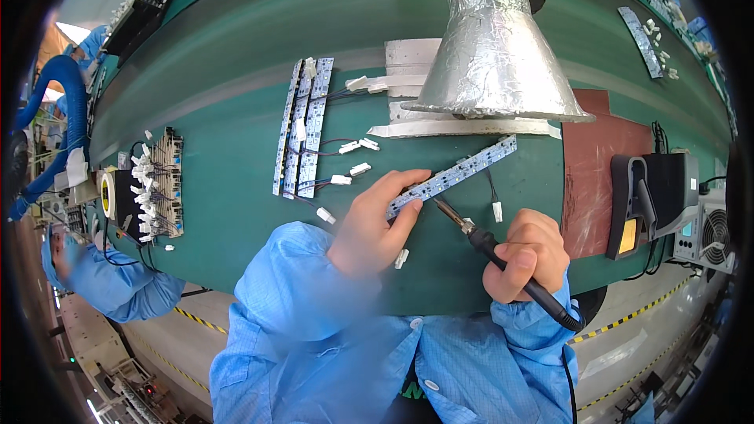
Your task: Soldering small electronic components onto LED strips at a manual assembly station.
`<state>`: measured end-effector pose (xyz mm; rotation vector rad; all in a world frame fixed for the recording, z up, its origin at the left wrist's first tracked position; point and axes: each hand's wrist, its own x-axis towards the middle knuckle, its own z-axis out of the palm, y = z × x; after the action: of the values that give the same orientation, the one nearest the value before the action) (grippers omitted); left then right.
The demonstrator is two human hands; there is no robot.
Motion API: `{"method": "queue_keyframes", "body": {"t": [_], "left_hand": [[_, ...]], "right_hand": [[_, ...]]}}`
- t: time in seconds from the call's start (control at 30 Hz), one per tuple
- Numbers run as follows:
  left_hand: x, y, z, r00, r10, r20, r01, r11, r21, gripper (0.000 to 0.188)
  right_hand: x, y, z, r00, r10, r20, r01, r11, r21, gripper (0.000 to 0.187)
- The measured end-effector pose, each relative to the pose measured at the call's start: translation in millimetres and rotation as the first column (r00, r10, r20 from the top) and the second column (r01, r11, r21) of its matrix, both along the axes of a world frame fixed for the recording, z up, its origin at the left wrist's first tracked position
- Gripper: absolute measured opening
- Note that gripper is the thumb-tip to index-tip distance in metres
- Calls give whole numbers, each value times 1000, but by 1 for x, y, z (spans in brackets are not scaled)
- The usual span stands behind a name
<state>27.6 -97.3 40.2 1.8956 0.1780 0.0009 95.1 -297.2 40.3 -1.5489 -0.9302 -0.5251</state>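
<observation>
Between the thumb and fingers of my left hand (380, 216) is the near end of a long, narrow LED circuit board (459, 174), slanting up to the right. A short lead with a white connector (497, 211) hangs off its right part. My right hand (528, 257) is wrapped round the black handle of a soldering iron (481, 242). The iron's tip points up-left and comes close to the board's lower edge beside my left fingers; whether it touches, I cannot tell. To the left, several similar boards (313, 122) lie side by side, with white connectors on leads toward my left hand.
A foil-covered fume hood (495, 51) hangs over the green bench, above white strips (463, 127). At right are a reddish-brown mat (593, 188), an iron stand (632, 208) and a soldering station (711, 232). A rack of boards (165, 180) and a co-worker's blue sleeve (129, 283) are at left.
</observation>
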Motion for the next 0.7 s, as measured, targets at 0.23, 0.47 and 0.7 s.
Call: {"method": "queue_keyframes", "body": {"t": [0.23,0.47,0.7], "left_hand": [[-2,-1,-4,999,14,32,-15,1000,19,34],[-2,-2,-4,1000,17,23,-17,1000,17,34],[-3,-1,-4,1000,23,-9,-23,1000,-14,35]], "right_hand": [[0,2,-3,1000,10,-12,-11,1000,-23,22],[-1,4,-5,1000,-9,-5,9,1000,-5,25],[-1,5,-5,1000,-15,-8,15,1000,-15,27]]}}
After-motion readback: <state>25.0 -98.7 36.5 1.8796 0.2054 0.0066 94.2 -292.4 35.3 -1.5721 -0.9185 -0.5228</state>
